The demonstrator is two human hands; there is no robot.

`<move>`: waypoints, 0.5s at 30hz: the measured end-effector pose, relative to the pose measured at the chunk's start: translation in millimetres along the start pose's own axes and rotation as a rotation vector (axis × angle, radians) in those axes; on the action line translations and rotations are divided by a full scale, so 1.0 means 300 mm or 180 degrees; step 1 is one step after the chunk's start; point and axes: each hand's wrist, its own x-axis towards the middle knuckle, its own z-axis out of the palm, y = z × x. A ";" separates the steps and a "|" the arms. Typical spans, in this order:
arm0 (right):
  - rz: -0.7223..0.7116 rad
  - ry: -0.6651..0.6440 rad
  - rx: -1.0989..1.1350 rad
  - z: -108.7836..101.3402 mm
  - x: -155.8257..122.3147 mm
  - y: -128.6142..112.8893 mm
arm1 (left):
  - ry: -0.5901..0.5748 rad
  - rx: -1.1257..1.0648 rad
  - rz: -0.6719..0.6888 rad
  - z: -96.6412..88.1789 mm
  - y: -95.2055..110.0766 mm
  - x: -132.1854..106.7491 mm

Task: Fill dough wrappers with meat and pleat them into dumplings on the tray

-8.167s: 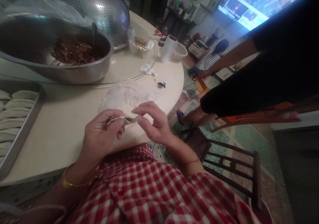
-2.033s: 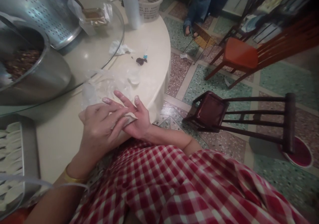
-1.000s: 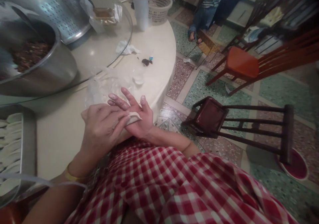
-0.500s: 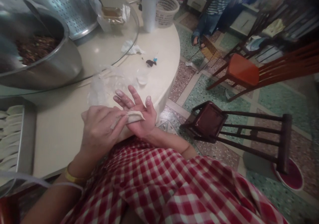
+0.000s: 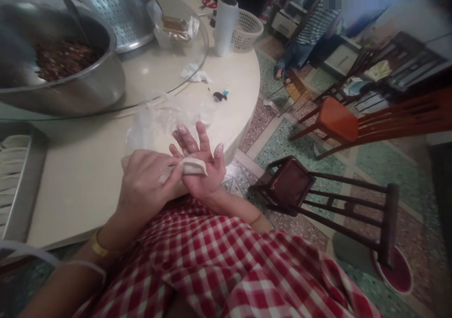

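Observation:
A pale folded dumpling (image 5: 192, 166) lies across the palm of my right hand (image 5: 203, 169), whose floury fingers are stretched out and spread. My left hand (image 5: 146, 186) is closed over the dumpling's left end, pinching it against that palm. Both hands hover at the near edge of the round cream table (image 5: 92, 172). Just beyond them sits a clear plastic bag of dumpling wrappers (image 5: 158, 122). A big steel bowl of dark minced filling (image 5: 60, 73) stands at the far left. A steel tray (image 5: 19, 186) with several finished dumplings is at the left edge.
A perforated steel colander (image 5: 116, 7), a paper roll (image 5: 224, 26) and a white basket (image 5: 247, 28) stand further back. A tipped dark wooden chair (image 5: 318, 200) lies on the floor to the right, an orange-seated chair (image 5: 335, 120) beyond it. A person in a striped top (image 5: 310, 30) is further off.
The dumpling has gone from being pinched between both hands' fingertips to lying on my open right palm under my left fingers. The person in black at right has left the view.

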 end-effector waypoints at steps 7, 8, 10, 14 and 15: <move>-0.0425 -0.0299 -0.0058 -0.018 0.018 0.021 | -0.0007 -0.0142 -0.0268 -0.009 0.002 -0.013; -0.0481 -0.0343 -0.0035 -0.019 0.023 0.021 | -0.0039 -0.0173 -0.0344 -0.013 -0.001 -0.018; -0.0551 -0.0396 -0.0013 -0.019 0.030 0.021 | -0.0069 -0.0159 -0.0424 -0.015 -0.007 -0.028; -0.0536 -0.0402 -0.0028 -0.013 0.036 0.026 | 0.0006 -0.0062 -0.0309 -0.005 -0.014 -0.039; -0.0527 -0.0386 -0.0027 -0.011 0.036 0.028 | 0.0029 -0.0059 -0.0282 -0.001 -0.015 -0.040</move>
